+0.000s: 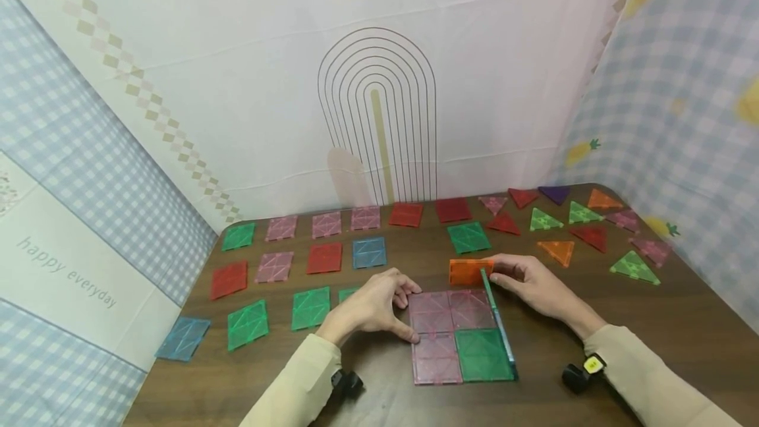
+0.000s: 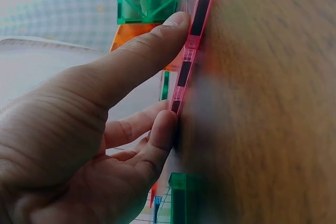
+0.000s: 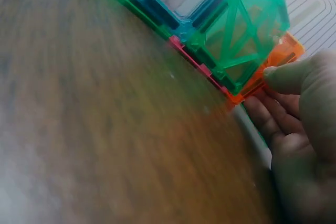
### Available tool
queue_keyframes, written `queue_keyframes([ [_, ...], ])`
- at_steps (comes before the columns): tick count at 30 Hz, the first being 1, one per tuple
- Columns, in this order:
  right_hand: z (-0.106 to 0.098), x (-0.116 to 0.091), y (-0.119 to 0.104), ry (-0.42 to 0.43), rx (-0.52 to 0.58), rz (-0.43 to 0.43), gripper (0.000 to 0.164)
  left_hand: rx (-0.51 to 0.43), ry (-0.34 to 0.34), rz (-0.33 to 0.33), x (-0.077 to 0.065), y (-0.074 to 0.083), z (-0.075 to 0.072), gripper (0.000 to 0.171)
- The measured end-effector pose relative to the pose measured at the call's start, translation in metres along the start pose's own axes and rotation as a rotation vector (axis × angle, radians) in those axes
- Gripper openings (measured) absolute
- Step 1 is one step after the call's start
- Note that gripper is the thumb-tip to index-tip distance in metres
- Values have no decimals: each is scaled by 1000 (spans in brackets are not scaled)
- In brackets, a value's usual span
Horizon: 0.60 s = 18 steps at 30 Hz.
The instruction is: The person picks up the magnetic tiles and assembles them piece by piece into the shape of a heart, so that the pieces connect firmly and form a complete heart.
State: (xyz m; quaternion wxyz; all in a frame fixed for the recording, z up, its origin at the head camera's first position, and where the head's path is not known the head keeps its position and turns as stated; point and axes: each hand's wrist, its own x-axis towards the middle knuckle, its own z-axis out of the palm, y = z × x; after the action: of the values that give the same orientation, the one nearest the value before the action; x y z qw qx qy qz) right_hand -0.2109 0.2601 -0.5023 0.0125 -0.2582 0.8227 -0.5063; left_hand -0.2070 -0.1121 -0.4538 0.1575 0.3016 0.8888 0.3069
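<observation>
In the head view, a flat block of magnetic tiles lies on the table, three pink tiles (image 1: 431, 312) and one green tile (image 1: 485, 354). Green and blue tiles stand upright as a wall (image 1: 501, 326) along its right side; the right wrist view shows the green wall tile (image 3: 241, 30) beside the orange one. My left hand (image 1: 373, 305) touches the block's left edge with thumb and fingertips, the thumb spread apart from the fingers. At the back right corner, my right hand (image 1: 536, 285) pinches an upright orange tile (image 1: 468, 272) between thumb and fingers.
Loose square tiles, among them a red tile (image 1: 324, 258) and a blue tile (image 1: 369, 252), lie at the left and back of the brown table (image 1: 379, 404). Several triangle tiles, including an orange triangle (image 1: 557, 252), lie back right. A patterned cloth (image 1: 267, 84) hangs behind.
</observation>
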Motion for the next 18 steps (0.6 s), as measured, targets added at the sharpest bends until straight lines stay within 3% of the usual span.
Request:
queue_keyframes([
  [7, 0, -2, -2, -102, -34, -60, 30, 32, 0, 14, 1, 3, 1, 76],
  [14, 3, 0, -5, -62, -101, -46, 20, 40, -4, 13, 0, 4, -1, 76],
  [18, 7, 2, -8, -54, -113, -43, 23, 87, 21, 59, 3, 10, -1, 70],
])
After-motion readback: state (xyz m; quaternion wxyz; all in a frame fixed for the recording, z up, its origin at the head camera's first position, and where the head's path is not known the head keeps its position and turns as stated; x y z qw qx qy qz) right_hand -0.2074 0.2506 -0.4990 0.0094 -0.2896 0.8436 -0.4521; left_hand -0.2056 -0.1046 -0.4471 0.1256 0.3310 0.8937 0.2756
